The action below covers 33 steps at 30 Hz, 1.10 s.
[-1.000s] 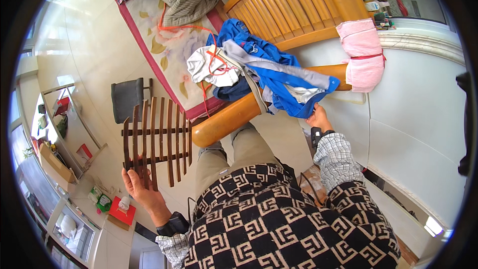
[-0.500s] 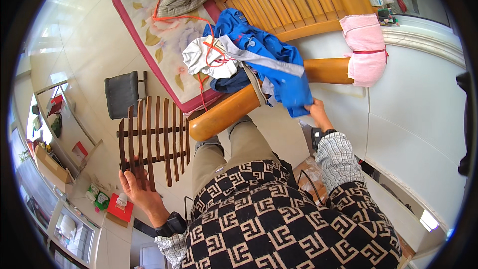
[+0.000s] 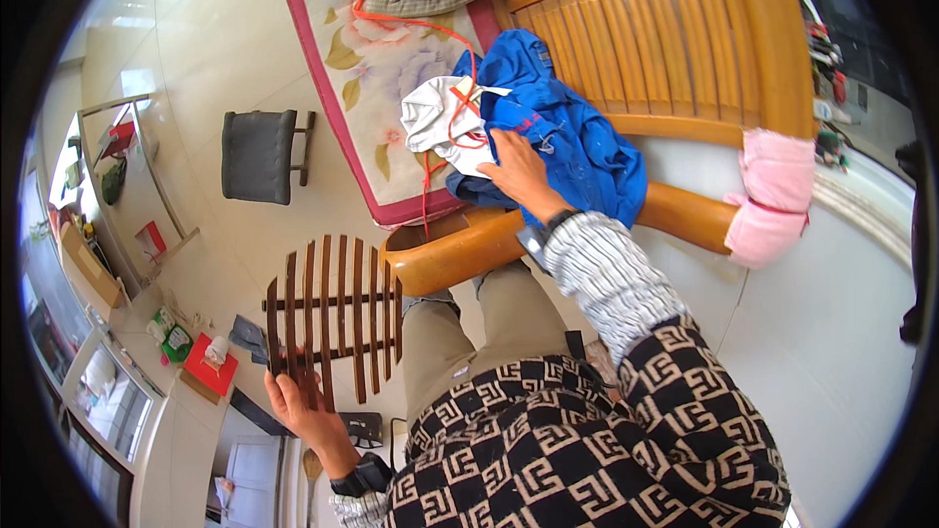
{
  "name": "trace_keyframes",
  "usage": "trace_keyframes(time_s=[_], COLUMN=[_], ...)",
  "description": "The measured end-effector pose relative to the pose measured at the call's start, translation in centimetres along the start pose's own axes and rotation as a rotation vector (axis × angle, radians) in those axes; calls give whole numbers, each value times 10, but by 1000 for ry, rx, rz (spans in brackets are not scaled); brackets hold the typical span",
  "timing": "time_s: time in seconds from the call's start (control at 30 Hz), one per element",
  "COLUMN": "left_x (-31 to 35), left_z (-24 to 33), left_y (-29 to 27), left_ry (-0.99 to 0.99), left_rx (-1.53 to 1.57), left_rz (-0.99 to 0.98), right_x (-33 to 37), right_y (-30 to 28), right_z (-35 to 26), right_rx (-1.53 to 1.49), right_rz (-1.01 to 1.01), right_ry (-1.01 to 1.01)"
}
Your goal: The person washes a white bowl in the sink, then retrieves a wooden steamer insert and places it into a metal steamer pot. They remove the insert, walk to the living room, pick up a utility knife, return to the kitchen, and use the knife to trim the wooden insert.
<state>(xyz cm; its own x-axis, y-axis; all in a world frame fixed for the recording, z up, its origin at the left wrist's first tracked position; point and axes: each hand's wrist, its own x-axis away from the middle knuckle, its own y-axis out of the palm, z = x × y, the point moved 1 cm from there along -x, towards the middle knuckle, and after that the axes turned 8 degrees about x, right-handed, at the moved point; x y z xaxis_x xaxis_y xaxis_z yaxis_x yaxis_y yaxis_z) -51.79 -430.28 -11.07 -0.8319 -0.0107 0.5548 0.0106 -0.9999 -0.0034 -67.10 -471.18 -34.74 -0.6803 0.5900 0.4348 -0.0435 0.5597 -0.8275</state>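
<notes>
Head view: from afar I see the blue garment (image 3: 597,156) heaped over the wooden armrest (image 3: 460,259); the white cloth (image 3: 427,117) lies beyond the armrest, the right hand (image 3: 521,174) where the two fabrics meet (whether its fingers pinch, I cannot tell); left of the armrest, the left hand (image 3: 311,422) grips the slatted wooden rack (image 3: 341,302); I judge the handling partway, the rack in hand, the fabrics left rumpled and unfolded.
</notes>
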Motion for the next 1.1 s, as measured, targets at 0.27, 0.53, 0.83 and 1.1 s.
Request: trace_keyframes(time_s=[0.27, 0.53, 0.83, 1.1], left_x=[3, -22, -26, -27], left_z=[-23, -31, -22, -29], left_y=[-8, 29, 46, 50], left_ry=[-73, -136, -129, -161], left_rx=[44, 102, 101, 93], left_rz=[182, 64, 18, 58], right_x=[-58, 44, 79, 27], right_y=[24, -159, -175, -213], right_z=[62, 165, 207, 174], right_rx=[-38, -1704, -1697, -725], right_rz=[-154, 88, 251, 167], right_ry=[75, 530, 628, 498])
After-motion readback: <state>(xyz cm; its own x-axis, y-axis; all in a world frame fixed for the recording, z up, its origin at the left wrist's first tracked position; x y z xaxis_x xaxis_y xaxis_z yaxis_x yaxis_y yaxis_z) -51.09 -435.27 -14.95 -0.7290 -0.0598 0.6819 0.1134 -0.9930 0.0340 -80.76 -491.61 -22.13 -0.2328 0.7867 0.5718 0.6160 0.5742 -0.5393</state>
